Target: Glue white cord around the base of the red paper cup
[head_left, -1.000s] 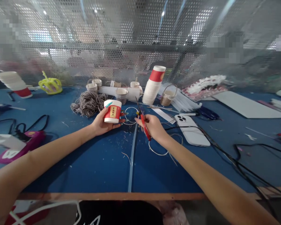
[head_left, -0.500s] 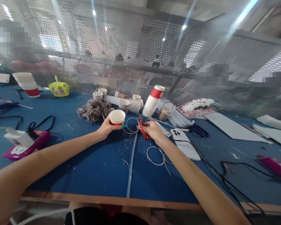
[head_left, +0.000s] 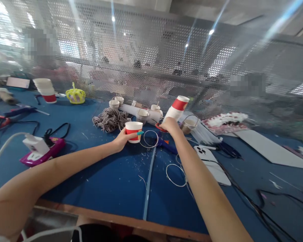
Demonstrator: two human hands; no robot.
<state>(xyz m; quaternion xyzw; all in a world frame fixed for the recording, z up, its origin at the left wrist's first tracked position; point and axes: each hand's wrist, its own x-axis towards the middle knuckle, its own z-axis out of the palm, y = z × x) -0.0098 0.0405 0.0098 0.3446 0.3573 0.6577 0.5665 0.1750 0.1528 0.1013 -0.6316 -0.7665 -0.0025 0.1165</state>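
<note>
- The left hand (head_left: 121, 140) has its grip closed around a smooth red-and-white paper cup (head_left: 133, 131), upright on the blue counter (head_left: 111, 181).
- The right hand (head_left: 169, 125), curled on red scissors (head_left: 159, 127), has moved forward to the leaning cup stack (head_left: 176, 108).
- Small handled cup (head_left: 188, 124): contents unclear.

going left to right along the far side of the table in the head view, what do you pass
stack of cups → yellow crown → bundle of grey cord → red and white cup held in the left hand → right hand → tilted stack of cups → phone
</note>
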